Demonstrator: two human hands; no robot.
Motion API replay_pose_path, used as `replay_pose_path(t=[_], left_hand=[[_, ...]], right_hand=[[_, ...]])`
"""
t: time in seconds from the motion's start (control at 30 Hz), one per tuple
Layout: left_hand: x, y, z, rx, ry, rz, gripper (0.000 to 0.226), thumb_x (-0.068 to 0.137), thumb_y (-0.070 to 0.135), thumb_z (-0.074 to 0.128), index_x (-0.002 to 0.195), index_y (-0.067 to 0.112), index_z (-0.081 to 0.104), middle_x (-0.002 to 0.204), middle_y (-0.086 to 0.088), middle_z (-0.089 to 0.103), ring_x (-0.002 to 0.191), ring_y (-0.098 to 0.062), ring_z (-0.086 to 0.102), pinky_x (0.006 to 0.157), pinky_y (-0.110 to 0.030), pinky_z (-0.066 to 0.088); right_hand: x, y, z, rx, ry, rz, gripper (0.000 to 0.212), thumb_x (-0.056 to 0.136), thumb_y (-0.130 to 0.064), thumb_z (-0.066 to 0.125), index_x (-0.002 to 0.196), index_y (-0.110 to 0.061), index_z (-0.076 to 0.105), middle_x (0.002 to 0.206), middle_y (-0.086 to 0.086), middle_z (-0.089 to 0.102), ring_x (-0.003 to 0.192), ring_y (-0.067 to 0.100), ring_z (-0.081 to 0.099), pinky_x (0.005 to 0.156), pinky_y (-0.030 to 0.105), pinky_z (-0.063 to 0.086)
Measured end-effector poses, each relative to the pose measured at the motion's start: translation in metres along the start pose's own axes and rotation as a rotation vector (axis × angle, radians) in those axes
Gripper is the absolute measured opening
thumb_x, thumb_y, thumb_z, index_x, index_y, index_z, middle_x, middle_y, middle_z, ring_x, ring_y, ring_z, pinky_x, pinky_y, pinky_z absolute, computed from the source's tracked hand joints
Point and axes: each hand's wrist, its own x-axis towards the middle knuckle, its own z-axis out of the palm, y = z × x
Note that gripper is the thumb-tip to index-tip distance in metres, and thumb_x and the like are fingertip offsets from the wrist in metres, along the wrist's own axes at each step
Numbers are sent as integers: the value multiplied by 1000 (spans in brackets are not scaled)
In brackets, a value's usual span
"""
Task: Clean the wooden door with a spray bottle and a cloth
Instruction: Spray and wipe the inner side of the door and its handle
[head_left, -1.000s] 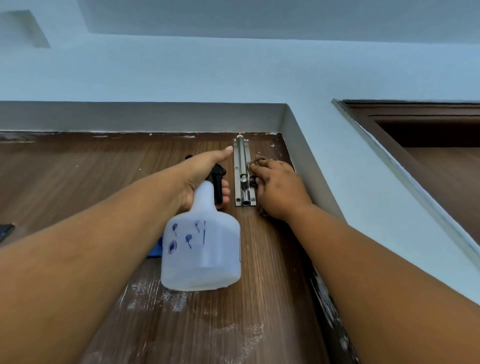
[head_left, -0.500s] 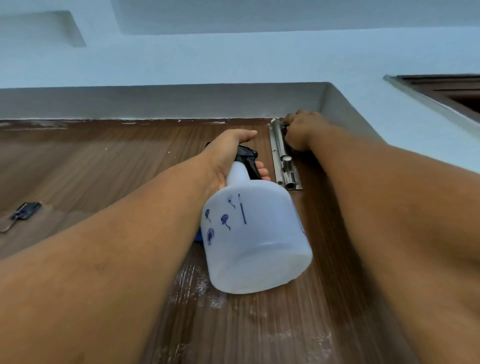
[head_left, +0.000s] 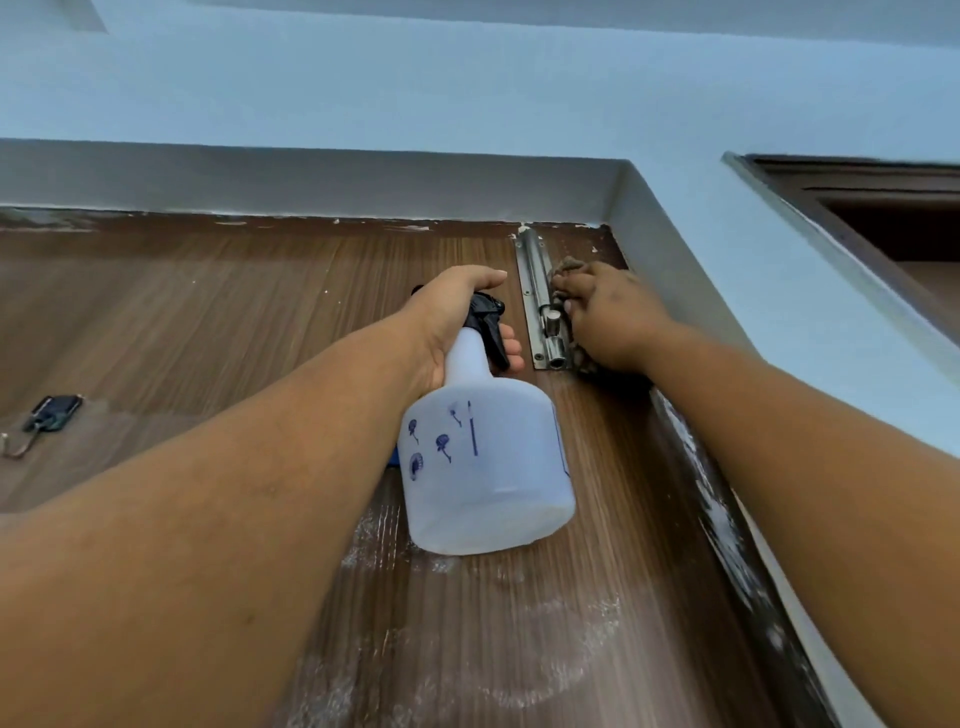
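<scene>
I look up at the top of the brown wooden door (head_left: 208, 322). My left hand (head_left: 457, 322) grips the neck and black trigger head of a white translucent spray bottle (head_left: 488, 467) with blue markings, held close to the door. My right hand (head_left: 608, 317) presses a brownish cloth (head_left: 569, 267) against the door's top right corner, just right of a steel slide bolt (head_left: 543, 306). Most of the cloth is hidden under the hand. White streaky residue (head_left: 467, 649) marks the lower door surface.
A grey door frame (head_left: 649, 208) and light blue wall (head_left: 467, 93) surround the door top. A small dark hook fitting (head_left: 49, 413) is fixed on the door at left. A second dark wooden frame (head_left: 883, 218) is at the far right.
My right hand with the cloth moved from the very top of the bolt down along its right side. The view shifted; my left hand keeps holding the bottle.
</scene>
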Motion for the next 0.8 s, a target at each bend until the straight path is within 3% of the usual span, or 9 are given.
replay_pose_path(t=[0.13,0.33,0.53,0.8], left_hand=[[-17,3,3,67,-45,-41,35,97,34,63,105,0,58,69,-12,58,41,-19,59,43,-26,53],[-38,17,-27,86,-63,-23,38,93,38,69,103,2,61,67,-10,62,44,-18,62,42,-26,52],[-53,23,-62,63,-103,-88,39,89,42,71,93,4,63,60,-7,63,47,-19,62,48,-30,57],[-62,14,-51,55,-92,-52,32,94,37,69,99,7,58,66,-8,58,46,-17,60,50,-29,57]], right_hand=[[-56,-12,5,117,62,51,40,101,-19,45,141,-21,51,147,2,44,136,25,33,114,34,26],[-120,-48,21,44,178,223,43,101,-21,41,143,-18,48,149,3,42,137,24,30,116,39,25],[-134,-88,35,15,176,373,44,102,-22,37,146,-18,42,149,5,37,136,25,26,111,42,23],[-122,-91,25,20,-84,-140,50,101,-26,44,150,-24,37,157,-2,30,143,20,22,117,41,25]])
